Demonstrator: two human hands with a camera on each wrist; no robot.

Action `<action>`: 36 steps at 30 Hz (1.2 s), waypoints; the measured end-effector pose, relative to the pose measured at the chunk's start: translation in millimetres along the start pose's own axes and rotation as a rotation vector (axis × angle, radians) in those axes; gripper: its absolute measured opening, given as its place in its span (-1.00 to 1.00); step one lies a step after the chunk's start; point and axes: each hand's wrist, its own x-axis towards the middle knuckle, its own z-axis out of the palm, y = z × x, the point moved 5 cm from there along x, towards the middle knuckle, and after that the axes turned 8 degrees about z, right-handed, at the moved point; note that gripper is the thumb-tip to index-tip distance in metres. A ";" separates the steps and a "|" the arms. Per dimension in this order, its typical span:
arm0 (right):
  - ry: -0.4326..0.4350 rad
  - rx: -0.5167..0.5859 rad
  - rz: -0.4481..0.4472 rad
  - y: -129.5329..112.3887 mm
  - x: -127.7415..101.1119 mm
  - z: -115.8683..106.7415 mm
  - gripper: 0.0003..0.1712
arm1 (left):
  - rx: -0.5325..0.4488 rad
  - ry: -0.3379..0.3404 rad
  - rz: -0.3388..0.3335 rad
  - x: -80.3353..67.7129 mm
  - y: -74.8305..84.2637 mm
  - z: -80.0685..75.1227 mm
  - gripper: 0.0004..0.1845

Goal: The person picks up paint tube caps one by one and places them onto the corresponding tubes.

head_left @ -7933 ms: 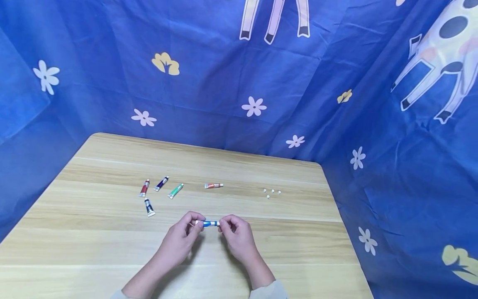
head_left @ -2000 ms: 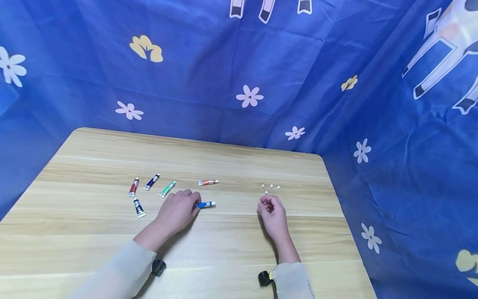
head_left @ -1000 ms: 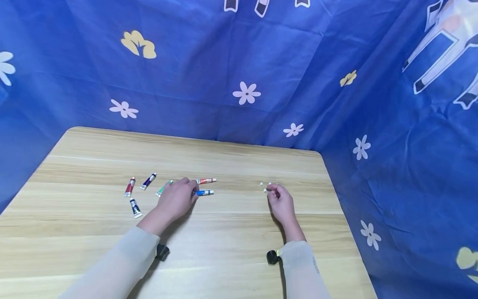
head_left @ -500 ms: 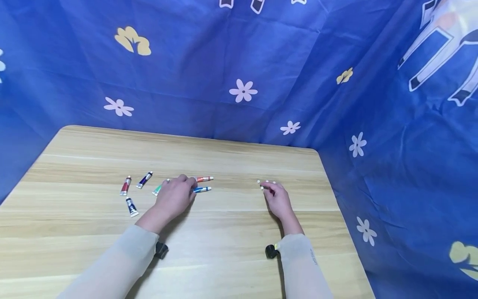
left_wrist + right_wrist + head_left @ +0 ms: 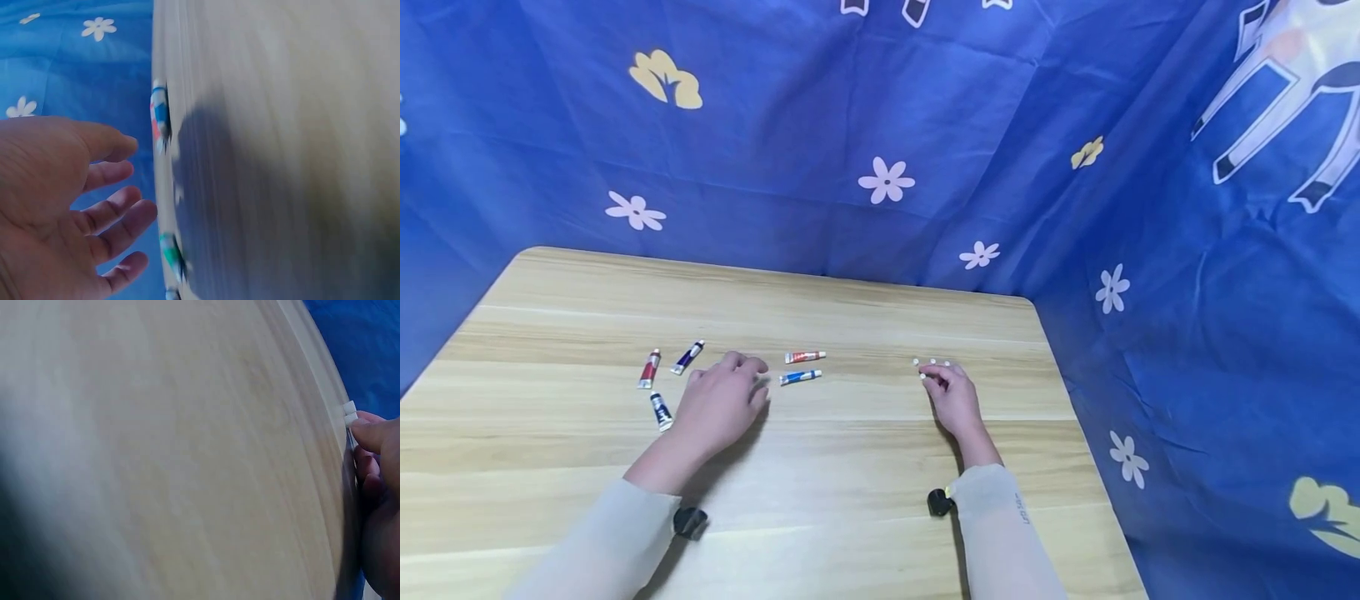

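And the left hand [image 5: 718, 408] hovers over the bench [image 5: 850, 517], fingers [image 5: 128, 225] loosely spread; there's the blue tube [image 5: 801, 377], just beside the orange-red tube [image 5: 805, 357]! Across the wood, the right hand [image 5: 957, 402] pinches a white cap [image 5: 351, 419] among other caps [image 5: 916, 362].

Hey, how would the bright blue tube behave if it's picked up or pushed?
The bright blue tube looks small and slim, so it's probably light for lifting. One end looks flattened, so a push would likely slide it more readily than roll it. Lying on its side, it seems unlikely to tip.
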 end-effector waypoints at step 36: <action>0.017 0.149 0.128 9.1 -0.2 -5.5 -0.84 | 0.007 0.041 -0.340 -79.1 -94.4 -29.7 -0.66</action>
